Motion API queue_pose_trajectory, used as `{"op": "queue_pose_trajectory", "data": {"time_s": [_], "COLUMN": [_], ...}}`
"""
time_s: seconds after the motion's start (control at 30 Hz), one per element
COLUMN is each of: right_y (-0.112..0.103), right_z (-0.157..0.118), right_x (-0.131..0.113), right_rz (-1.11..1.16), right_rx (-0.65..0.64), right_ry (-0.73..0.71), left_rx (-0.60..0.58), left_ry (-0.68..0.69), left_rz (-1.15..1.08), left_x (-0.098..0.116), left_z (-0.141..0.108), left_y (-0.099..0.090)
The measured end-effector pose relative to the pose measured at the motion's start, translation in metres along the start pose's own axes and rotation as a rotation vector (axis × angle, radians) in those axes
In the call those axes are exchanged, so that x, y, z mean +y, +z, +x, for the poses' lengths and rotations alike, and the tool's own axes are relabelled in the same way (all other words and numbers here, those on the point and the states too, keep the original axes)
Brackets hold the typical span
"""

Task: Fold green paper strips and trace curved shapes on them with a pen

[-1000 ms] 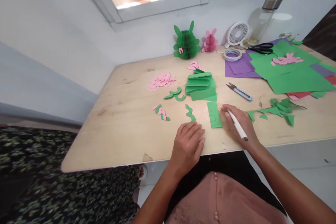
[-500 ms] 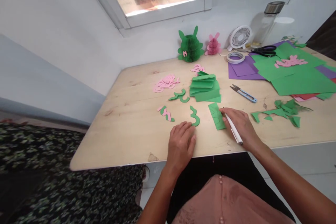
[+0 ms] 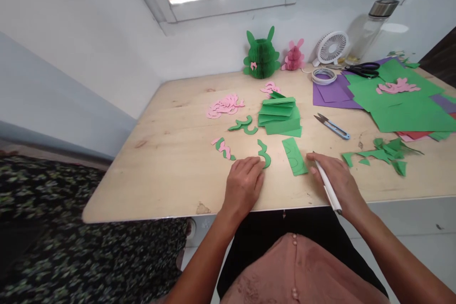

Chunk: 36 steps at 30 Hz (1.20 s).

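Note:
My right hand [image 3: 337, 178] is closed around a white pen [image 3: 327, 187], just right of a green paper strip [image 3: 295, 156]. Curved lines are drawn on that strip, and the hand is apart from it. My left hand [image 3: 245, 181] lies flat on the table with its fingers slightly bent and holds nothing. Its fingertips are at the lower end of a wavy green paper cutout [image 3: 262, 151]. Left of them is a green and pink cutout [image 3: 223, 148]. Farther back lie more green cutouts [image 3: 244, 124] and a stack of green paper strips [image 3: 280, 116].
Pink cutouts [image 3: 226, 106] lie at centre left. Blue thread snips [image 3: 332, 126], green scraps [image 3: 386, 152], large green sheets [image 3: 409, 109] and black scissors [image 3: 363, 70] are on the right. Paper figures [image 3: 262, 59], a roll of tape [image 3: 324, 76], a fan [image 3: 332, 48] and a bottle [image 3: 372, 33] stand behind.
My right hand has drawn back to the right with the pen, off the green strip, so more of the strip shows. My left hand stays by the wavy cutout. The camera view has shifted slightly.

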State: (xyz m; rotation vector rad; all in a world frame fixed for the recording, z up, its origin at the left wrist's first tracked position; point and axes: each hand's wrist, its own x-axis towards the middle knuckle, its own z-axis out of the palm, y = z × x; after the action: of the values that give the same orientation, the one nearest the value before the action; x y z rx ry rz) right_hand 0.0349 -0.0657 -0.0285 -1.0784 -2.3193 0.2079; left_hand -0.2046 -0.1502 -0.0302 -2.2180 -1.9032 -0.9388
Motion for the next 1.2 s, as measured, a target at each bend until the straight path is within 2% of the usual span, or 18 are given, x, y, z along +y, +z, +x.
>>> {"op": "queue_pose_trajectory", "data": {"time_s": [0.13, 0.37, 0.77, 0.9, 1.07, 1.2], "right_y": [0.0, 0.009, 0.021, 0.02, 0.02, 0.029], "right_z": [-0.003, 0.001, 0.013, 0.017, 0.023, 0.028], "right_x": [-0.004, -0.01, -0.029, -0.026, -0.018, -0.019], "right_rz": [-0.029, -0.074, -0.039, -0.037, -0.053, -0.029], "right_rx": [-0.067, -0.053, -0.08, -0.034, -0.036, -0.071], "right_ry": [-0.037, -0.108, -0.197, -0.138, -0.117, -0.168], "left_rx": [0.018, 0.004, 0.014, 0.068, -0.152, -0.212], "left_ry": [0.055, 0.065, 0.057, 0.027, 0.131, 0.119], "left_rz": [0.082, 0.153, 0.208, 0.204, 0.089, 0.036], "left_x": [0.001, -0.004, -0.025, -0.018, 0.007, 0.016], "left_z": [0.006, 0.011, 0.0, 0.0, 0.003, 0.0], "left_y": [0.007, 0.012, -0.01, -0.008, 0.007, 0.015]}}
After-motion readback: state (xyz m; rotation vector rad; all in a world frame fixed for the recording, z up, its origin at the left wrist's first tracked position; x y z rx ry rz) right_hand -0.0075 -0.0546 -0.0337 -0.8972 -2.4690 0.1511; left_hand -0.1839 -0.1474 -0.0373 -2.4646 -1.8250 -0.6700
